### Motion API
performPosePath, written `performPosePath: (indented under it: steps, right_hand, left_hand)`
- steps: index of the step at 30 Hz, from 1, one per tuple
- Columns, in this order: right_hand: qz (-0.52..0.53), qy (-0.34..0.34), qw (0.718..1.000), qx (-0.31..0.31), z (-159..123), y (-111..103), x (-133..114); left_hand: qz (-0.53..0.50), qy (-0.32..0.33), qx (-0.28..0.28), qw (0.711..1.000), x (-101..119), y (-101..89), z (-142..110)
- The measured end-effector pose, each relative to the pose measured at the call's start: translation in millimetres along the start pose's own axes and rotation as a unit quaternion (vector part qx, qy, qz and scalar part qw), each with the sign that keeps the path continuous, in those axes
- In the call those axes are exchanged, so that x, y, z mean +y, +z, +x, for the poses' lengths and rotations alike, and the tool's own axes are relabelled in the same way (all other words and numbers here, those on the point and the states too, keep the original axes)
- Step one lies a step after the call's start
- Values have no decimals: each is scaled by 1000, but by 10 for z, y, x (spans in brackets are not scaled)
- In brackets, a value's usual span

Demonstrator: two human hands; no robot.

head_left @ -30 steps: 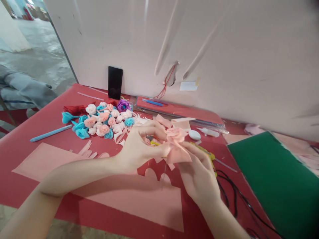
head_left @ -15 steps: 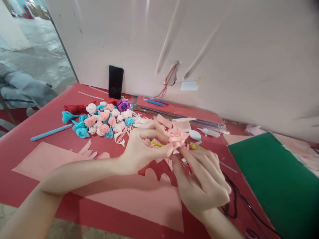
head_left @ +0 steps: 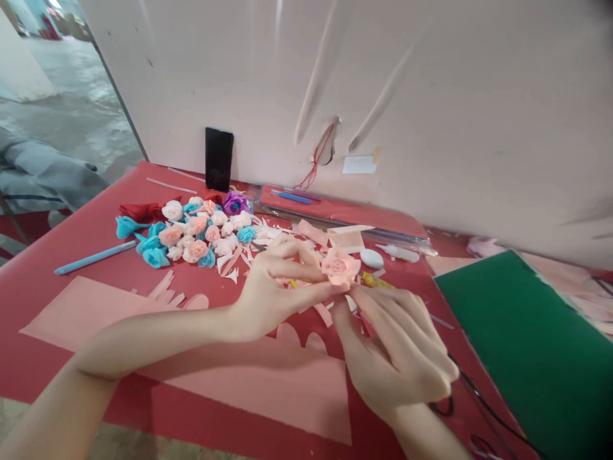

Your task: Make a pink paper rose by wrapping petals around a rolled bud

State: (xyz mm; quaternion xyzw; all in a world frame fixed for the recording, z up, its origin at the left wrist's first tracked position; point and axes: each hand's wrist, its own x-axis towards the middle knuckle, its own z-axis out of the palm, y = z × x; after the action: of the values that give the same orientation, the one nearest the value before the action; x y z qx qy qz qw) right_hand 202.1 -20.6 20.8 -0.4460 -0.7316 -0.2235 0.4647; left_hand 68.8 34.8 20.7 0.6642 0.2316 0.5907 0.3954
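Observation:
A pink paper rose is held up over the red table between both my hands. My left hand pinches its petals from the left with thumb and fingertips. From below, my right hand grips the base of the flower between thumb and fingers; the stem end is hidden there. Pink paper scraps and cut petals lie beneath the hands. Nearer to me is a large sheet of pink paper. Behind my left hand sits a pile of finished paper roses in pink, white and blue, with a purple rose behind.
A phone leans against the pale wall panel. A blue pen and a white glue bottle lie at the back, near a white oval object. Green paper and a black cable are at right; a light blue stick is at left.
The rose has turned so its face shows more fully. My right hand has rolled slightly outward to the right at the base, while my left hand keeps its pinch.

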Motion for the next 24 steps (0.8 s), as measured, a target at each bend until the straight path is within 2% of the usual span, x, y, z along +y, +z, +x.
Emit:
performPosePath:
  steps: [3,5,8,11,14,16,19,21,24]
  right_hand:
    - [70,87,994,-4,32,-10,1]
    - [133,167,977,-10,58,-33,11]
    - [250,285,925,-27,73,-74,43]
    - [350,365,861,-53,56,-94,82]
    - [399,404,821,-60,37,-95,94]
    - [408,415,812,-52,34,-97,81]
    - [416,399,815,-58,44,-99,39]
    - [412,375,827,-75,52,-96,9]
    - [384,343,853,-80,63,-90,-27]
  left_hand:
    - [-14,19,-14,1000,-11,2,-4]
    - [-29,20,-23,999,-21,3,-8]
    - [-30,16,-28,999,-27,-3,-9]
    - [-5,33,-30,999,-9,-27,8]
    - [72,109,-9,991,25,-77,47]
    - [149,196,13,969,40,-116,81]
    - [259,316,41,912,38,-152,129]
    - [290,365,69,882,29,-154,154]
    - [290,394,107,866,32,-148,172]
